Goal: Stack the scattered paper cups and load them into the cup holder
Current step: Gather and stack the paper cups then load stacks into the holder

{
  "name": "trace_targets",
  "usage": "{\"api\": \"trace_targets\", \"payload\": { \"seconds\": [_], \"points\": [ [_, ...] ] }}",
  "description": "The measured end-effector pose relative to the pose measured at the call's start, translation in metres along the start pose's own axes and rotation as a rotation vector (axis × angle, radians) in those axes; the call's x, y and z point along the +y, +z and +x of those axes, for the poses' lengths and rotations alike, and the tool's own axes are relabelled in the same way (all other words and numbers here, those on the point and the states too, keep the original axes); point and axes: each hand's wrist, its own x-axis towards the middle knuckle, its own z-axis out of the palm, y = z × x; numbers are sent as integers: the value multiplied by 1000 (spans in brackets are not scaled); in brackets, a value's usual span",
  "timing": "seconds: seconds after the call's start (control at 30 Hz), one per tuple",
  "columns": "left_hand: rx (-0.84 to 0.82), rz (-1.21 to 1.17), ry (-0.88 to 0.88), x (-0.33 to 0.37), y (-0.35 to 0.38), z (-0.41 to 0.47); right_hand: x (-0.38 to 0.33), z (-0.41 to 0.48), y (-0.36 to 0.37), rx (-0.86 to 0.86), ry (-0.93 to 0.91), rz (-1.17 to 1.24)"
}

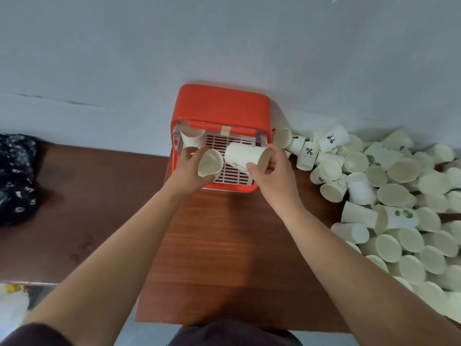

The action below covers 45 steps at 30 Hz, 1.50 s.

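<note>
Orange cup holder (219, 106) stands on the wood counter (224, 245) against a pale wall (224, 46), scattered cups (399, 196) heaped to its right. Over its front, the left hand (185, 171) curls its fingers round the left cup (210, 162) and the right hand (274, 173) grips the right cup (247, 154), which lies sideways, base toward the left cup's mouth.

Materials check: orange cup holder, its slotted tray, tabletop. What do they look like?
Cup holder: likely moulded plastic, smooth satin orange, rounded corners. Slotted tray: pale plastic, probably, given its even moulded slots. Tabletop: wood-grain pattern with mild sheen; laminate or veneer, cannot tell which.
</note>
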Motion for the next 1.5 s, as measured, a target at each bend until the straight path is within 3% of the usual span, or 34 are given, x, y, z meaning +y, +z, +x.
{"api": "trace_targets", "payload": {
  "seconds": [0.23, 0.43, 0.53, 0.63, 0.9, 1.2, 1.4, 1.5],
  "points": [
    [-66, -286, -28, -10, -9, -10, -21, 15, 32, -36, -264, -179],
    [-79, -392, -142, -31, -13, -9, -22, 30, 67, -185, -484, -546],
    [-68, -387, -125, -30, -9, -9, -12, 39, 83, -347, -428, -616],
    [-51, -398, -102, -33, -4, -6, -2, 45, 89, -430, -320, -457],
    [-34, -339, -153, -38, 10, 7, 32, 45, 89, -340, -15, -116],
    [164, -369, -146, -3, 45, 38, 55, 78, 82, -121, -21, -42],
    [144, -400, -184, -6, 44, 51, 53, 98, 98, -103, -30, -16],
    [167, -363, -296, -15, 31, 52, 56, 103, 103, -138, -6, -17]
  ]
}}
